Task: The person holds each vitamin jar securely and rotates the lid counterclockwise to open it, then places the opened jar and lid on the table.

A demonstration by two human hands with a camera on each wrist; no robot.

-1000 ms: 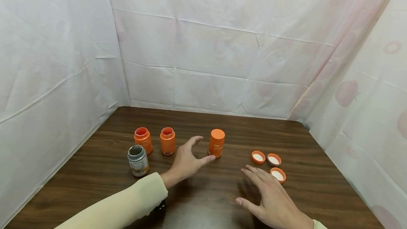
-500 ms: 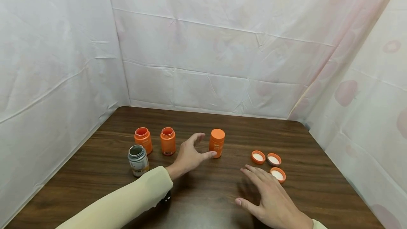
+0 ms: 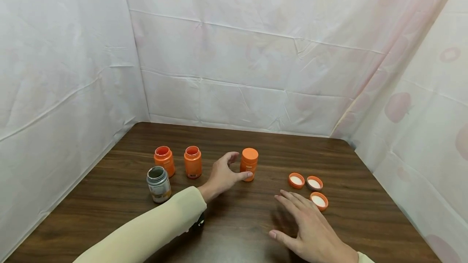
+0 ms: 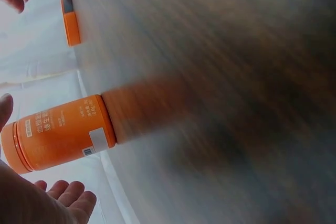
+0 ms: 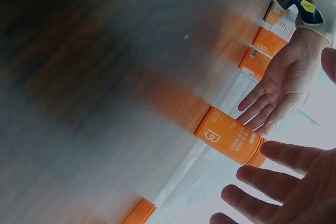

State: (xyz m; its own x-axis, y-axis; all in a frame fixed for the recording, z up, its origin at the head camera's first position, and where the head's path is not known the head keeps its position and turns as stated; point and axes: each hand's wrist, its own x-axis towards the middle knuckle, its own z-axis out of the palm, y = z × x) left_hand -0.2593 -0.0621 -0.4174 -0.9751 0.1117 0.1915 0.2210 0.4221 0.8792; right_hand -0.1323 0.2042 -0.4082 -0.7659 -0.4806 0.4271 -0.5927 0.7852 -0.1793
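Observation:
An orange capped bottle (image 3: 250, 160) stands upright near the middle of the dark wooden table. My left hand (image 3: 224, 177) is spread around its left side, thumb in front of it in the head view and fingers behind. In the left wrist view the orange bottle (image 4: 62, 134) lies between the thumb and the other fingers, with gaps showing on either side. My right hand (image 3: 310, 227) hovers palm down over the table at the front right, holding nothing. Closest to it is an orange lid (image 3: 319, 201) with a white inside, just beyond the fingers.
Two open orange bottles (image 3: 193, 163) (image 3: 164, 162) and an open grey bottle (image 3: 159, 186) stand uncapped at the left. Two more upturned lids (image 3: 296, 180) (image 3: 314, 183) lie at the right. White curtains (image 3: 234, 52) surround the table (image 3: 278, 153) at the back and sides.
My left hand has moved right and slightly away from me, bringing its thumb and fingers closer around the capped orange bottle. The right hand has stayed nearly still.

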